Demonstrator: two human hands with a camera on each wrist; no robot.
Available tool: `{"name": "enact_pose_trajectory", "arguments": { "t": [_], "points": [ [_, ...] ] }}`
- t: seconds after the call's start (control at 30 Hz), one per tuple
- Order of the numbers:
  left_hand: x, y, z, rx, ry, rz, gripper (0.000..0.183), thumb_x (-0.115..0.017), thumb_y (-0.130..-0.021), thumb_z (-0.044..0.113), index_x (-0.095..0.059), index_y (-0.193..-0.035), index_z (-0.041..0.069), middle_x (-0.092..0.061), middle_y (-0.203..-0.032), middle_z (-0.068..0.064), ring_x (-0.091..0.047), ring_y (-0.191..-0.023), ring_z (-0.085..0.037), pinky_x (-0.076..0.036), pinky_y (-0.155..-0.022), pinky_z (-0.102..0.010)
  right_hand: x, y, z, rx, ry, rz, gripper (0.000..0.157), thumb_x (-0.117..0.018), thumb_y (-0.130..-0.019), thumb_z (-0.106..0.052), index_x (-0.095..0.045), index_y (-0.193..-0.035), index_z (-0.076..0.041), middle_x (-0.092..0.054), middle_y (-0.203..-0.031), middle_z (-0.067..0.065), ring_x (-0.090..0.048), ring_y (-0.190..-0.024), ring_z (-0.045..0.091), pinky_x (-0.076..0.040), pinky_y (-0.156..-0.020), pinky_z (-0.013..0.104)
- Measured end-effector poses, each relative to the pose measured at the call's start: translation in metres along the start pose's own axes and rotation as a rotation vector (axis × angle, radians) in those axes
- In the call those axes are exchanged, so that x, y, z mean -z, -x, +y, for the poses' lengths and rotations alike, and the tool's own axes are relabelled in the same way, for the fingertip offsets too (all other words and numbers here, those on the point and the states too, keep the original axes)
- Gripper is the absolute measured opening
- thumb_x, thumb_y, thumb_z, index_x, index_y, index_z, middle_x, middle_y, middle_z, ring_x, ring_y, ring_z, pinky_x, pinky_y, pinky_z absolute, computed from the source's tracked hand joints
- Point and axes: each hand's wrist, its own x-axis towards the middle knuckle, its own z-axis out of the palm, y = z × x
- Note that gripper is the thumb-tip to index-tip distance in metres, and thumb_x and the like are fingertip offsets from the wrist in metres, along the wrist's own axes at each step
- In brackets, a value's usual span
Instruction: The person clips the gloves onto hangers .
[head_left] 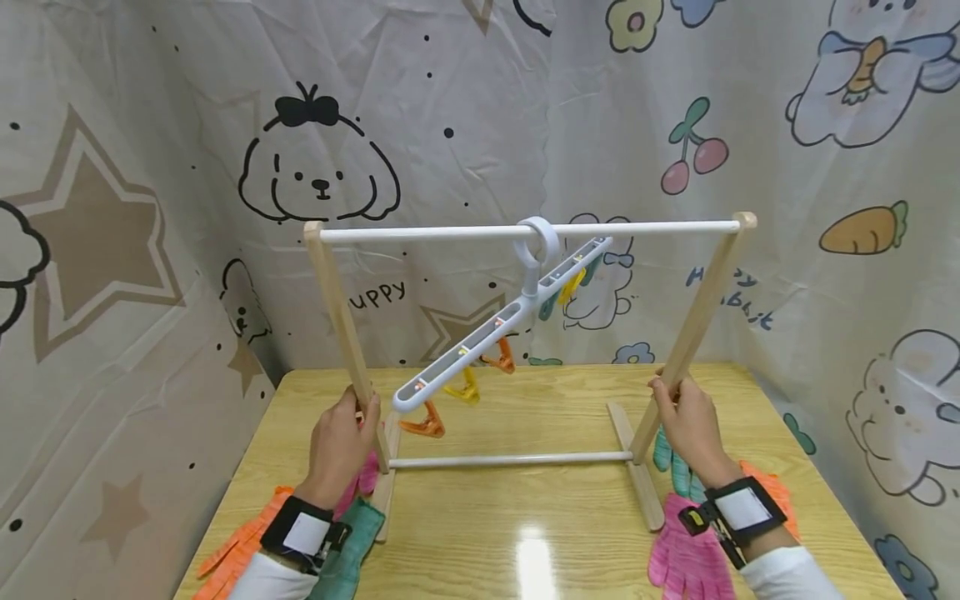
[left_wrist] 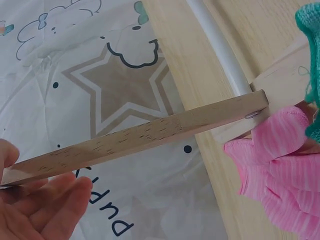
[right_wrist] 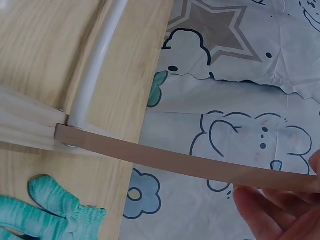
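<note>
A small wooden rack with a white top rod (head_left: 420, 235) stands on the table. My left hand (head_left: 335, 450) grips its left post (head_left: 339, 304), and my right hand (head_left: 693, 427) grips its right post (head_left: 701, 304), both on the lower part in the head view. From the top rod hangs a pale clip hanger (head_left: 480, 342) by its round hook, slanting with its near end toward the left. Orange clips (head_left: 426, 423) and yellow clips (head_left: 467, 387) dangle from it, with green ones toward the far end. In the left wrist view, fingers (left_wrist: 65, 202) lie around the post.
By the left foot lie a pink glove (left_wrist: 280, 170), a green glove (head_left: 348, 546) and an orange glove (head_left: 243, 537). Near the right foot are a teal glove (right_wrist: 65, 205), a pink glove (head_left: 686, 550) and an orange glove (head_left: 776, 496). A printed cloth (head_left: 465, 150) surrounds the table (head_left: 480, 517).
</note>
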Motion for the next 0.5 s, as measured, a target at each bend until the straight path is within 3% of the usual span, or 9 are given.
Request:
{"name": "enact_pose_trajectory", "arguments": {
  "t": [0.13, 0.23, 0.37, 0.5],
  "points": [
    [0.002, 0.004, -0.001, 0.006, -0.018, -0.012, 0.038, -0.056, -0.103, 0.030, -0.057, -0.128, 0.002, -0.071, -0.116, -0.026, -0.074, -0.095, -0.041, -0.060, -0.077, -0.055, 0.002, 0.005, 0.002, 0.002, -0.012, -0.034, 0.040, -0.049, -0.107, -0.026, -0.051, -0.136, 0.001, -0.067, -0.119, 0.031, -0.067, -0.108, 0.049, -0.059, -0.080, 0.058],
    [0.004, 0.008, -0.001, 0.010, -0.007, 0.025, 0.046, -0.058, -0.102, 0.029, -0.052, -0.140, 0.004, -0.066, -0.127, -0.026, -0.071, -0.103, -0.043, -0.058, -0.083, -0.057, 0.003, 0.010, 0.004, 0.002, 0.007, -0.046, 0.042, -0.050, -0.107, -0.028, -0.048, -0.139, 0.000, -0.065, -0.125, 0.031, -0.067, -0.109, 0.049, -0.059, -0.080, 0.057],
    [0.007, 0.016, 0.000, -0.012, 0.041, 0.126, 0.051, -0.063, -0.100, 0.024, -0.049, -0.146, 0.008, -0.063, -0.133, -0.024, -0.069, -0.110, -0.042, -0.058, -0.086, -0.056, 0.006, 0.019, 0.006, -0.013, 0.046, -0.053, 0.049, -0.049, -0.107, -0.032, -0.044, -0.144, 0.001, -0.061, -0.129, 0.033, -0.067, -0.106, 0.050, -0.058, -0.083, 0.058],
    [0.012, 0.026, 0.004, -0.038, 0.091, 0.180, 0.049, -0.065, -0.098, 0.019, -0.052, -0.145, 0.011, -0.065, -0.132, -0.021, -0.068, -0.112, -0.040, -0.059, -0.085, -0.054, 0.012, 0.028, 0.005, -0.030, 0.051, -0.073, 0.058, -0.049, -0.107, -0.034, -0.039, -0.150, 0.003, -0.051, -0.143, 0.034, -0.057, -0.122, 0.052, -0.051, -0.094, 0.062]
  ]
}}
